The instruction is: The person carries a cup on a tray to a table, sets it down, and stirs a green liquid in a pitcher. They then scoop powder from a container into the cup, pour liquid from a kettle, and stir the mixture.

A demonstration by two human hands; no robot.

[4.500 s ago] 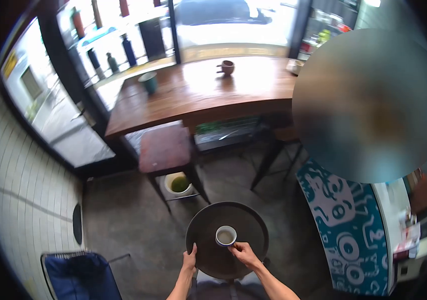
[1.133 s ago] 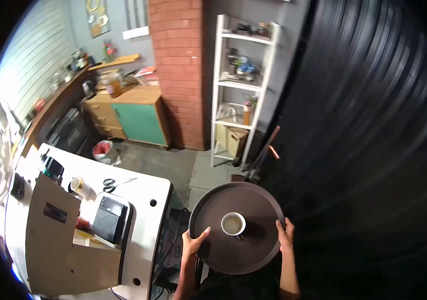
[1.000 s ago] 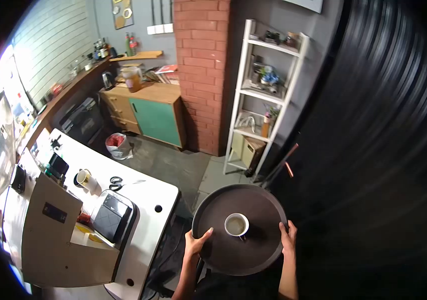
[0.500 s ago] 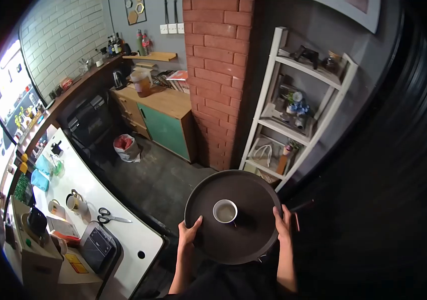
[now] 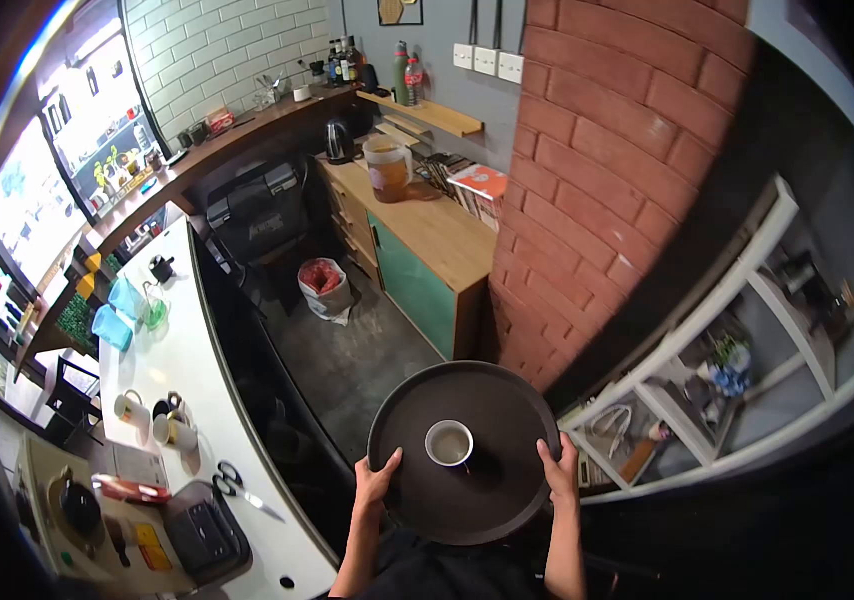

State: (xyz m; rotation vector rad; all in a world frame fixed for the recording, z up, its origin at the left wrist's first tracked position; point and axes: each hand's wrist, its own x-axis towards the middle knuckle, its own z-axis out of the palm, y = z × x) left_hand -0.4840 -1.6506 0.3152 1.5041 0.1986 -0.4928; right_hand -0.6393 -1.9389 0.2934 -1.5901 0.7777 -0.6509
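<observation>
Tray (image 5: 467,508) sits before the torso (image 5: 447,575), left hand (image 5: 375,482) and right hand (image 5: 561,474) closed on opposite sides of its rim, thumbs on top. A cup (image 5: 449,443) stands near its middle. Pale lettering on the black case (image 5: 252,212) is too small to read.

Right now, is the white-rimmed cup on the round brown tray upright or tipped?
Upright: the white-rimmed cup stands on the round brown tray, its open mouth facing up.

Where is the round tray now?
The tray is low in the head view, just right of centre, held between left hand and right hand, under the cup.
</observation>
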